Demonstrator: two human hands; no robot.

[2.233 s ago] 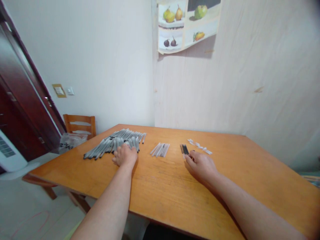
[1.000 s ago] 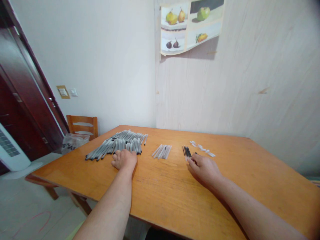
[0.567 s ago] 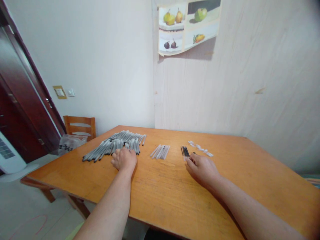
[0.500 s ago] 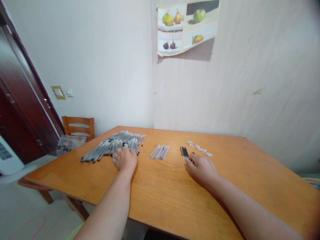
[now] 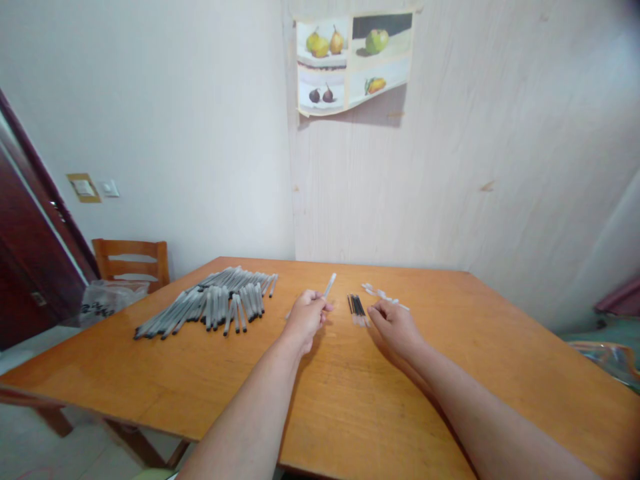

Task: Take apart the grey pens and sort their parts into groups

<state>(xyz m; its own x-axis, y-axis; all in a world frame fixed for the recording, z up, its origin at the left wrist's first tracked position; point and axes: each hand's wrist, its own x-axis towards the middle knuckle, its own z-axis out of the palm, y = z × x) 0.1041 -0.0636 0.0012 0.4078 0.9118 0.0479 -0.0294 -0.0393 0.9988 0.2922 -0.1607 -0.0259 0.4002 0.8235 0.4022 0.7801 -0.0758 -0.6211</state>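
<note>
My left hand (image 5: 306,321) is closed around a translucent white pen barrel (image 5: 330,285), which points up and away over the middle of the table. My right hand (image 5: 395,323) is pinched just right of a small row of black pen refills (image 5: 357,307) with clear ends. Whatever its fingertips may hold is hidden. Behind that hand lie several small clear-white caps (image 5: 383,295) in a slanting line. The loose barrels near the left hand are almost wholly covered by it. On the left spreads a big pile of grey pens with black ends (image 5: 200,303).
The wooden table (image 5: 320,413) stands against a pale wall. A wooden chair (image 5: 131,250) and a clear plastic bag (image 5: 113,297) with dark bits are beyond its left side. A fruit poster (image 5: 350,63) hangs on the wall.
My left hand has moved right from the pen pile to the loose barrels and now has one raised. My right hand stays by the refills. The view has turned slightly right.
</note>
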